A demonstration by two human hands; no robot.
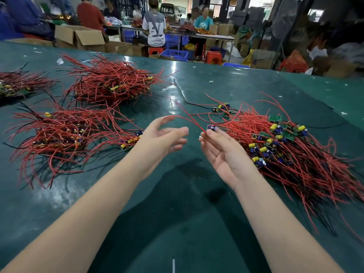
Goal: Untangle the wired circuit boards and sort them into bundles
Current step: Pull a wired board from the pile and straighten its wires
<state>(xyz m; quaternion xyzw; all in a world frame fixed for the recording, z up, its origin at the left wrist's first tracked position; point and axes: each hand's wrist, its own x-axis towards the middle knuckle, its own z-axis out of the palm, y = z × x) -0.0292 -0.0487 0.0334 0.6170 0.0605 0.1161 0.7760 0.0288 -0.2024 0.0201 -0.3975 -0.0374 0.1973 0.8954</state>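
Note:
A tangled heap of wired circuit boards (285, 150), red and black leads with yellow and blue capacitors, lies at the right. My right hand (222, 152) is palm up, and its fingertips pinch a red wire (194, 122) beside a small board (212, 127) at the heap's left edge. That wire arcs left to the raised thumb tip of my left hand (163, 136), whose fingers are spread and relaxed and grip nothing. Sorted bundles lie at the left front (59, 134), farther back (110, 83) and at the far left edge (17, 85).
The green table mat (177, 194) spreads beneath my forearms. A loose board with a black lead (222, 107) lies behind the right heap. Beyond the table's far edge stand cardboard boxes (82, 37), blue crates (174, 54), red stools and several seated people.

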